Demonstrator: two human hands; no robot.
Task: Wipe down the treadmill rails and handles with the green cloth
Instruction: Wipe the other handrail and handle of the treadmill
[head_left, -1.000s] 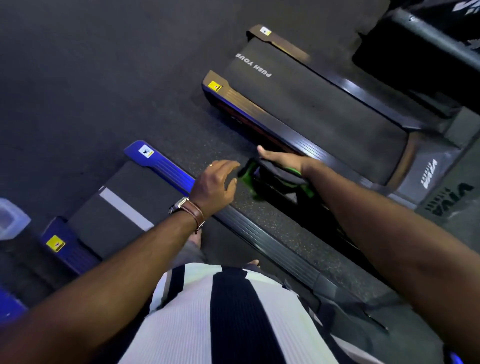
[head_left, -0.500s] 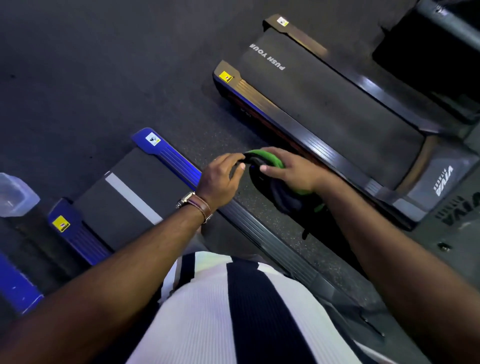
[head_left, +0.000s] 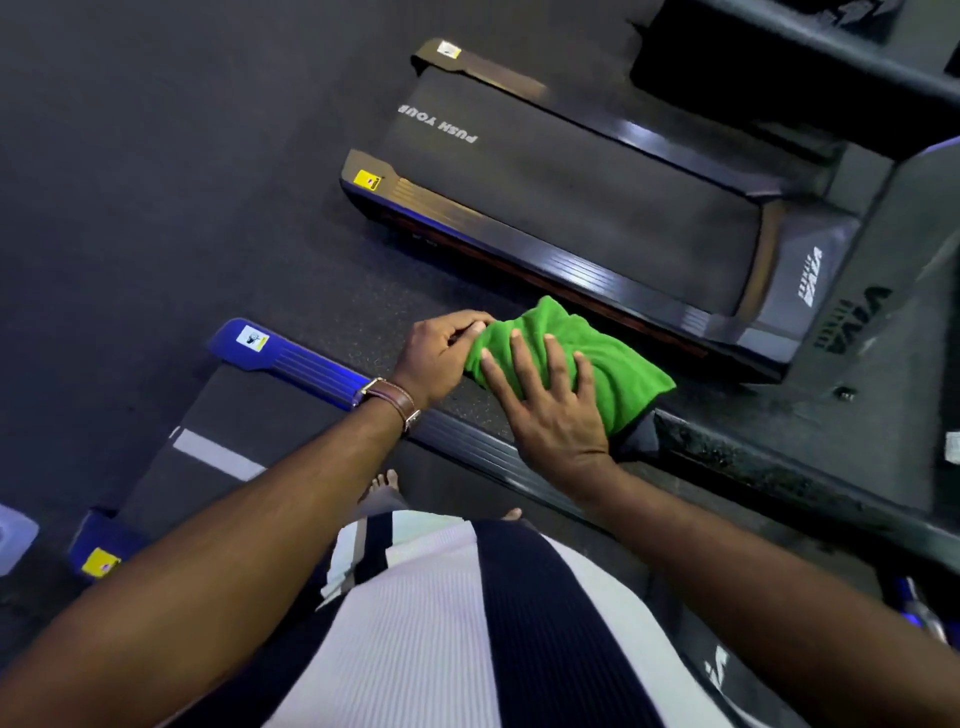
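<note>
dark speckled floor (head_left: 156, 182), green cloth (head_left: 597, 353), treadmill rail (head_left: 311, 366)

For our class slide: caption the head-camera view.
Right hand flat on the green cloth, left hand pinching its edge, near the PUSH YOUR treadmill.

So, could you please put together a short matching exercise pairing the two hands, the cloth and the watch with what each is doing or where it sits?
Things
1. left hand
2. right hand
3. green cloth
4. watch

States
A. lies flat on the cloth, fingers spread
B. strapped round the left wrist
C. pinches the cloth's edge with curled fingers
D. bunched up beneath a palm

Pairs: 1-C; 2-A; 3-D; 4-B
</note>
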